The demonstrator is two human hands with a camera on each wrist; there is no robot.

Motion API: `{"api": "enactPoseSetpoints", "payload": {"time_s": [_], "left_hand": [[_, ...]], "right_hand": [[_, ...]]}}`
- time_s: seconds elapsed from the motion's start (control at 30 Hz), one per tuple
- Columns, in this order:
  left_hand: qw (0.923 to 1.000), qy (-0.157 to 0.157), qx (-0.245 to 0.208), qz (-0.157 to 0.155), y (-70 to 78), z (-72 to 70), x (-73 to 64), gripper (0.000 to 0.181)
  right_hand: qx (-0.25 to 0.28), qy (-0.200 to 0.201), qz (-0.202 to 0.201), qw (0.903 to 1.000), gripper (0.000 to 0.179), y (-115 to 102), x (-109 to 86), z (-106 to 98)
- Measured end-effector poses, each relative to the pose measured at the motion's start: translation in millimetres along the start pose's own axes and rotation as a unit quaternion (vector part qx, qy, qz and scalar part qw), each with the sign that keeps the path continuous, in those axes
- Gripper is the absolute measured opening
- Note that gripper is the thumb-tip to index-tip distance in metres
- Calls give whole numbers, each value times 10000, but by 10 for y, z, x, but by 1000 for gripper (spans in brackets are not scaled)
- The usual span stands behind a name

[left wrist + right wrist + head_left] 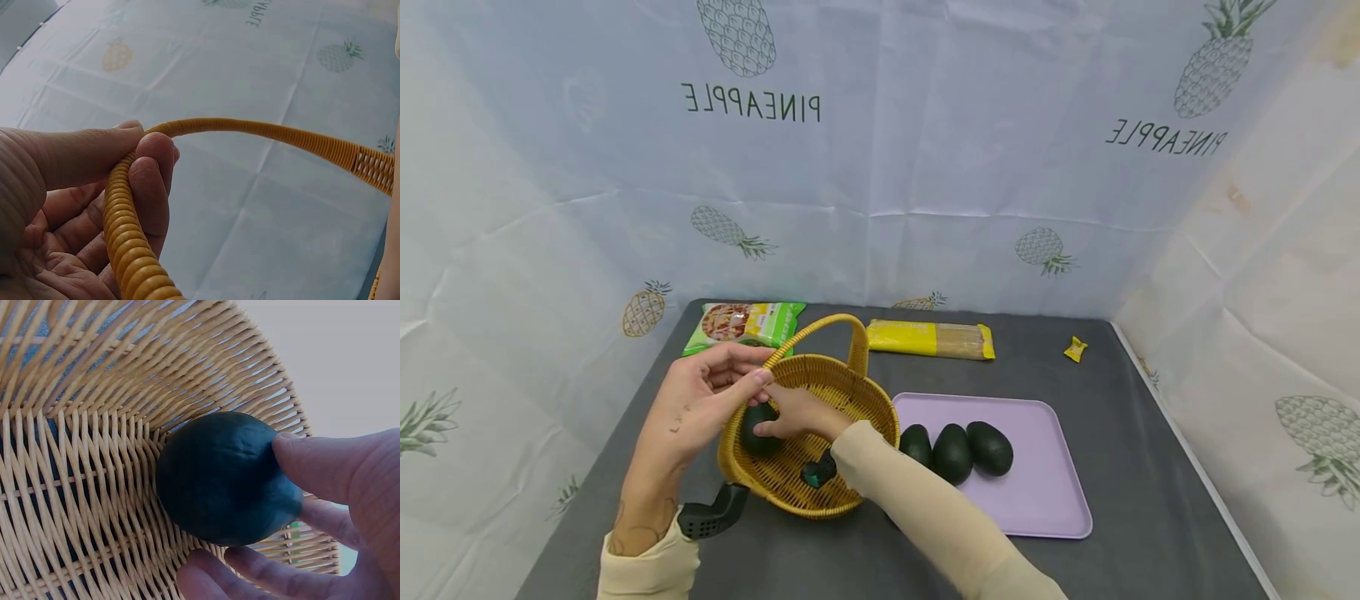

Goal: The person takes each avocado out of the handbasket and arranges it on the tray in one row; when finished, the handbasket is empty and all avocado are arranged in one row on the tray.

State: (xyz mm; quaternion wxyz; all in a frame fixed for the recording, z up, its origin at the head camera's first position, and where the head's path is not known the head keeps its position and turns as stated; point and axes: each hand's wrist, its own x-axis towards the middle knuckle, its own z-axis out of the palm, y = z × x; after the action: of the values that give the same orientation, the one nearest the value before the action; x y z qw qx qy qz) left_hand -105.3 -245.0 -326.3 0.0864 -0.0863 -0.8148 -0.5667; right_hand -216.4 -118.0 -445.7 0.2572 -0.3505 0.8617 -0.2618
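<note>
A yellow-brown wicker basket with an arched handle stands left of the middle of the table. My left hand pinches that handle between thumb and fingers, on its left side. Inside the basket, my right hand grips a dark green avocado with the thumb on one side and fingers around the other. The avocado lies against the woven wall at the basket's left end. Several more avocados rest on a lilac tray to the right, partly hidden by the right sleeve.
Behind the basket lie a green snack packet and a yellow pack of noodles. A small yellow wrapped sweet sits at the far right of the dark table. Pineapple-printed curtains surround the table's back and sides.
</note>
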Motion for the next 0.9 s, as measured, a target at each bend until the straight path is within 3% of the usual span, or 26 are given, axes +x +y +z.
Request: {"api": "enactPoseSetpoints", "payload": {"time_s": [0.17,0.43,0.9], "left_hand": [[10000,-29,13,2,-24,-8,3,24],[10000,-40,0,15,-7,-11,6,24],[10000,-1,14,-37,-15,-3,2,25]], "right_hand": [[-135,-14,-140,9998,70,0,39,23],[-188,-85,-308,9993,76,-5,66,46],[-345,-146,-152,9992,79,-33,62,62]]}}
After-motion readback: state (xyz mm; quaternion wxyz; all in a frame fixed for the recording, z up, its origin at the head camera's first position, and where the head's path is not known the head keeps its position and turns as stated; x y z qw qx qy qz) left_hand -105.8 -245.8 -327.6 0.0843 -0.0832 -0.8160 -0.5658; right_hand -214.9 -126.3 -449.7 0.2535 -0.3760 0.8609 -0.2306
